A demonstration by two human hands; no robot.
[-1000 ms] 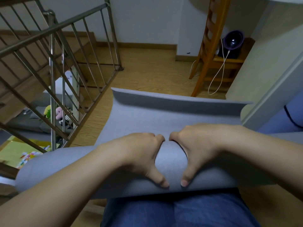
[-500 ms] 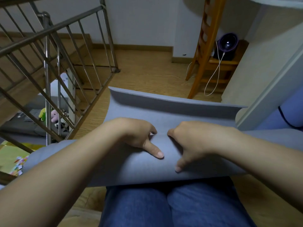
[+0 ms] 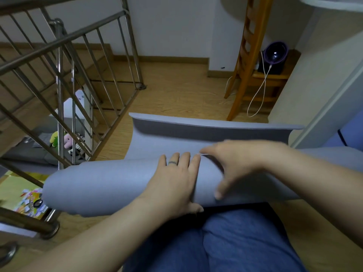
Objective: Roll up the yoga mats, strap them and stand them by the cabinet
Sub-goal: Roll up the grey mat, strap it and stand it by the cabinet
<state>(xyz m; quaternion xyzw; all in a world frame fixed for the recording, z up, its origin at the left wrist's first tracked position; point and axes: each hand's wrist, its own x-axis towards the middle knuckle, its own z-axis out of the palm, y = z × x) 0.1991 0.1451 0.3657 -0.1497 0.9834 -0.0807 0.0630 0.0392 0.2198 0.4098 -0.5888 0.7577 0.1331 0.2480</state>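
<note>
View from my own head, looking down: a grey-blue yoga mat (image 3: 117, 183) lies crosswise just beyond my knees, which are in blue jeans (image 3: 225, 242). Most of the mat is wound into a thick roll. The rest of it runs away from me over the wooden floor (image 3: 176, 99) to a far edge (image 3: 216, 124) that curls upward. My left grip (image 3: 174, 181) is released, lying flat on top of the roll with straight fingers pressing down (there is a ring on one finger). My right grip (image 3: 235, 163) is blurred, but it appears to grasp the roll, with fingers hooked over the top into the seam where the flat sheet meets it and the thumb on the near face. I judge the rolling to be well along, with the last stretch to take in. No strap shows anywhere, and I cannot tell which furniture is the cabinet. Both grips sit near the middle, so the ends go unguided. The roll could wind crooked and telescope, or slacken if the flat palm lifts before the other grip has it tight. The upturned far edge might fold under and leave a lump. The left end of the roll reaches toward a metal stair railing (image 3: 59, 75) and could catch on a bar. A wooden ladder (image 3: 245, 55) stands well apart at the back right.
</note>
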